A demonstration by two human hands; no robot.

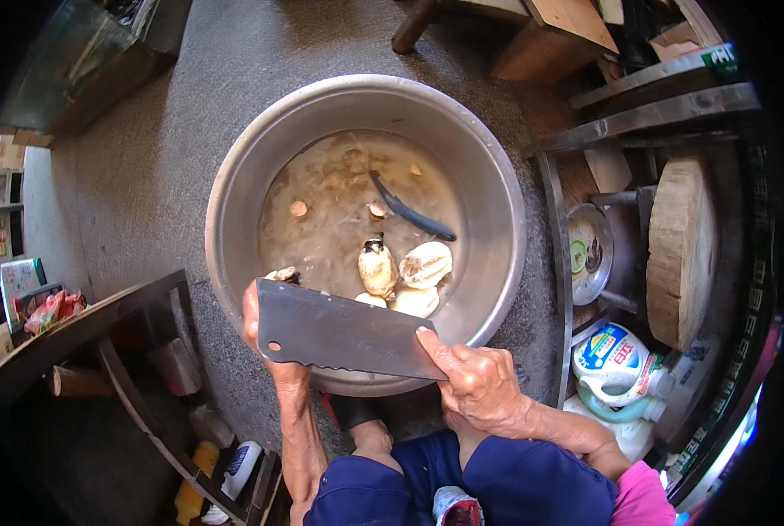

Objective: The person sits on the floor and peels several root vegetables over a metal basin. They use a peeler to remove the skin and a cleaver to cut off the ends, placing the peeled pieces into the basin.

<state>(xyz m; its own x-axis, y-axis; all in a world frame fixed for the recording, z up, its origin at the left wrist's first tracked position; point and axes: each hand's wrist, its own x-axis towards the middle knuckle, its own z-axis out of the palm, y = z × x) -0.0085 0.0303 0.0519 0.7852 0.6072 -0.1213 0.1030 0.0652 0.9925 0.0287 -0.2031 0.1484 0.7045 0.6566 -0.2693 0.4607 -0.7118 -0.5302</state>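
Observation:
My right hand [488, 386] grips a wide dark cleaver [348, 333] at its right end, thumb on the blade. The blade lies flat across the near rim of a large metal basin [234, 184]. At its left end my left hand [273, 351] is closed, most fingers hidden behind the blade. A pale, dark-ended piece [283, 274] peeks out above the blade beside that hand; I cannot tell if it is held. Cloudy water [322, 202] in the basin holds pale lotus root pieces [377, 267], [426, 265] and a dark curved tool [414, 215].
To the right, a wooden rack [554, 263] holds a thick round chopping block [679, 254], a metal dish [590, 250] and a detergent jug [615, 359]. A low wooden table [94, 329] stands left, with bottles [234, 473] beneath. A wooden stool [558, 35] stands beyond the basin.

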